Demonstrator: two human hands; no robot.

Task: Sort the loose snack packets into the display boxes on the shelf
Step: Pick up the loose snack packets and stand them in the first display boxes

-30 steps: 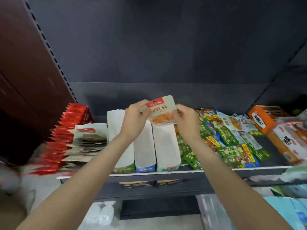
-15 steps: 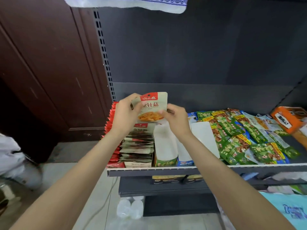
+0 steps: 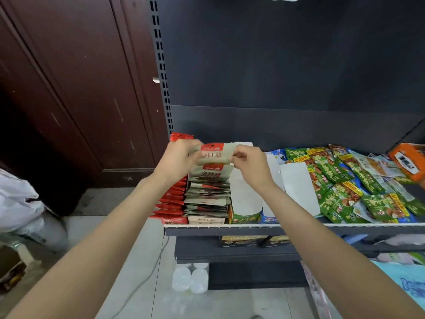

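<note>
Above beige stack, both hands pinch snack pkt, L hand & R hand raised

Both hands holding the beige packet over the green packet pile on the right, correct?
Not quite. In the head view the left hand and right hand do hold the beige packet, but over the row of matching beige packets at the shelf's left end, not over the green packets, which lie further right.
</note>
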